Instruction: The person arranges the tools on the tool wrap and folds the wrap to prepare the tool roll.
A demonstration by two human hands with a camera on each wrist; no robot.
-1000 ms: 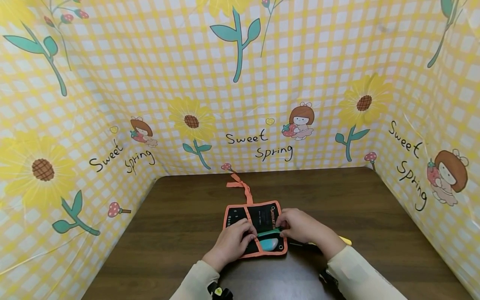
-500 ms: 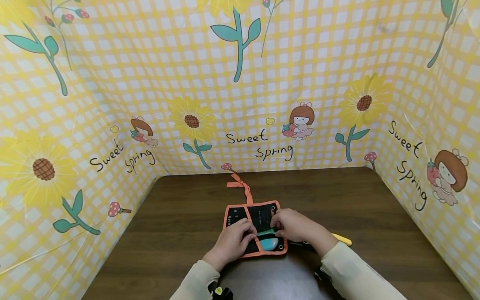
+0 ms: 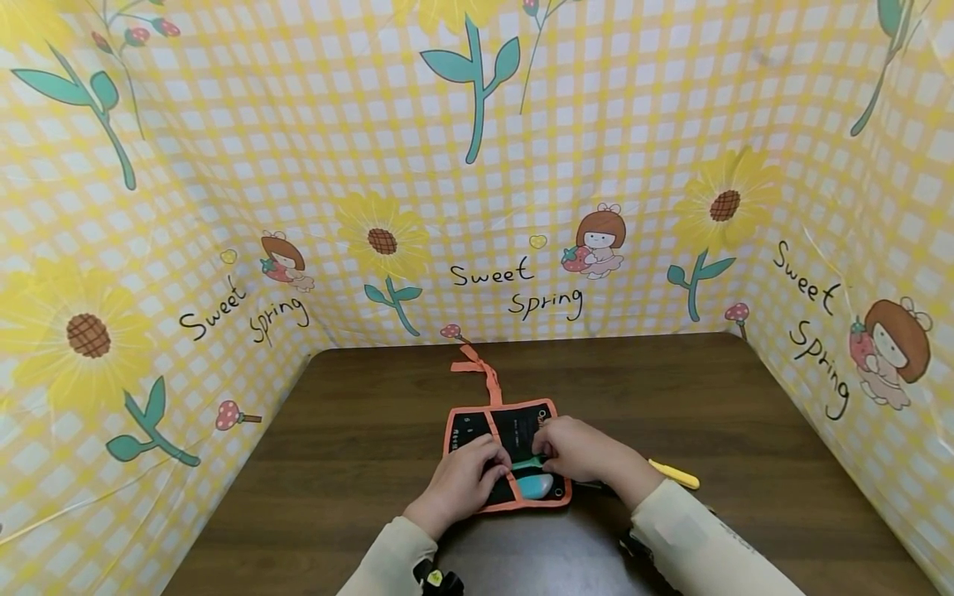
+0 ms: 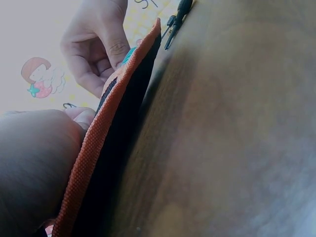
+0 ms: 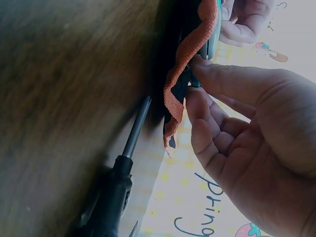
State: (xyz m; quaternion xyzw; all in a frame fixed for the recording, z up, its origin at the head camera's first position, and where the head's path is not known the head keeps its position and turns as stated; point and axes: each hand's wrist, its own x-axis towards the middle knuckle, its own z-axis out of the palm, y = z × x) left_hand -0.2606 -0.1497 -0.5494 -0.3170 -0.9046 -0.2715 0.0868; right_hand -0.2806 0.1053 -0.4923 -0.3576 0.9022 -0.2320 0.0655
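A black tool pouch (image 3: 514, 424) with orange trim lies unfolded on the table. My left hand (image 3: 464, 473) rests over its left half, fingertips pinching the orange band down its middle. With thumb and forefinger, my right hand (image 3: 585, 454) pinches a slim green-handled tool (image 3: 527, 463) lying across the right half; its far end goes in at the band. In the right wrist view, the right thumb and forefinger (image 5: 196, 106) meet on this green piece close to the pouch's orange edge. A rounded light-blue tool (image 3: 532, 487) sits in the pouch just nearer me.
A yellow handle (image 3: 676, 474) lies on the table by the right forearm. In the right wrist view, a black-handled screwdriver (image 5: 111, 197) lies beside the pouch. Orange tie straps (image 3: 488, 377) stretch from its far edge toward the patterned cloth wall (image 3: 522, 182).
The right hand has moved left along the pouch with the green-handled tool, whose visible length has shortened at the band. More of the yellow handle shows. The left hand has stayed put.
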